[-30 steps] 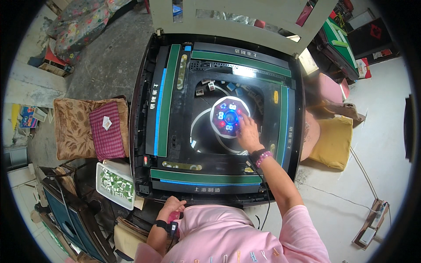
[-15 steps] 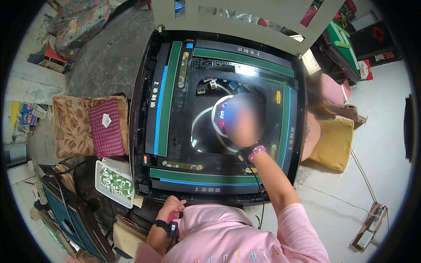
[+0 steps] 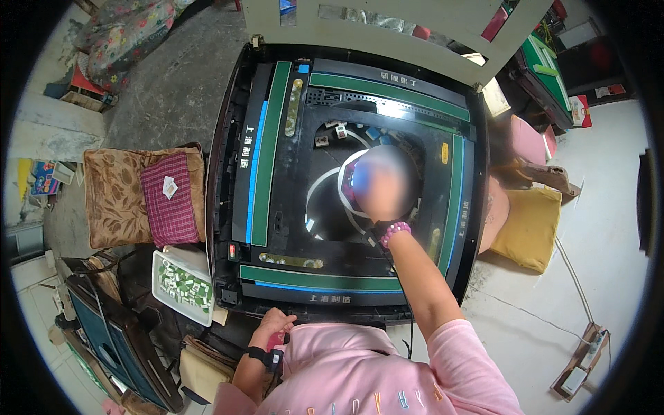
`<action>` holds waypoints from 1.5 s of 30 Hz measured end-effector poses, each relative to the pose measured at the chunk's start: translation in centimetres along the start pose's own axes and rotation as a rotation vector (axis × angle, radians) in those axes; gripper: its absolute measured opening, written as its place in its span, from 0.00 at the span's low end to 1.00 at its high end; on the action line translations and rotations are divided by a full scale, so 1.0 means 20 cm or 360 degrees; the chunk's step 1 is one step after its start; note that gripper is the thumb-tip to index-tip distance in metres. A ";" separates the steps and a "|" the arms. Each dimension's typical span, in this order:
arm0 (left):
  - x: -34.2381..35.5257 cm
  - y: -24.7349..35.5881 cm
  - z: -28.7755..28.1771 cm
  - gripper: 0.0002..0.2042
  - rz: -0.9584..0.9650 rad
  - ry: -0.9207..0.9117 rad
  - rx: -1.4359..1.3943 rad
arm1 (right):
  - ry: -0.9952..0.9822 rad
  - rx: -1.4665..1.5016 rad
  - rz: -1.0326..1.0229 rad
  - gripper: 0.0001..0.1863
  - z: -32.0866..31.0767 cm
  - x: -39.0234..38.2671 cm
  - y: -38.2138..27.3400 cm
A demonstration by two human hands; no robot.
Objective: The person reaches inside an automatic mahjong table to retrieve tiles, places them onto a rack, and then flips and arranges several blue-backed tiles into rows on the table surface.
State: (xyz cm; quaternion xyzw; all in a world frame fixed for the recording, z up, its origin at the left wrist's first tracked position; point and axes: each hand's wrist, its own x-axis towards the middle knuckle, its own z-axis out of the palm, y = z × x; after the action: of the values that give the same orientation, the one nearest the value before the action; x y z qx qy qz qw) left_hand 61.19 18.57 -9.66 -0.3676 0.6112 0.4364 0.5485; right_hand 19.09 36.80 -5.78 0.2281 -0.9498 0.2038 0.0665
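An automatic mahjong table (image 3: 257, 173) with green and blue strips along its rim fills the middle, its black top open around a round well (image 3: 328, 214). My right hand (image 3: 379, 200), motion-blurred and with a pink bead bracelet at the wrist, holds the round centre panel (image 3: 377, 169) lifted above that well. A dark cable (image 3: 391, 259) trails from the panel along my forearm. A few loose tiles (image 3: 339, 130) lie at the well's far edge. My left hand (image 3: 273, 326) is curled at the table's near edge over something small and red; its grip is unclear.
A white tray of green-backed tiles (image 3: 181, 285) sits at the table's near left corner. A chair with brown and plaid cushions (image 3: 145, 197) stands on the left. On the right are a yellow-cushioned seat (image 3: 529, 221) and a pink stool (image 3: 526, 142). Another green table (image 3: 546, 62) stands far right.
My right hand, which rested on the centre panel lying flat in the table, has lifted the panel up out of the well. The left hand has stayed at the near edge.
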 end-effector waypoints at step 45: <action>-0.10 0.10 -0.03 0.20 0.0061 0.0125 0.0145 | -0.0849 -0.0742 0.0283 0.33 -0.07 0.14 -0.09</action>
State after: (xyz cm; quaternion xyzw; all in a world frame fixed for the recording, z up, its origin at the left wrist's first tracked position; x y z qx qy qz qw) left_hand 59.32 18.68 -7.32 -0.3473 0.6584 0.4038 0.5318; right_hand 17.44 34.72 -3.25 0.1683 -0.9708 -0.0798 -0.1513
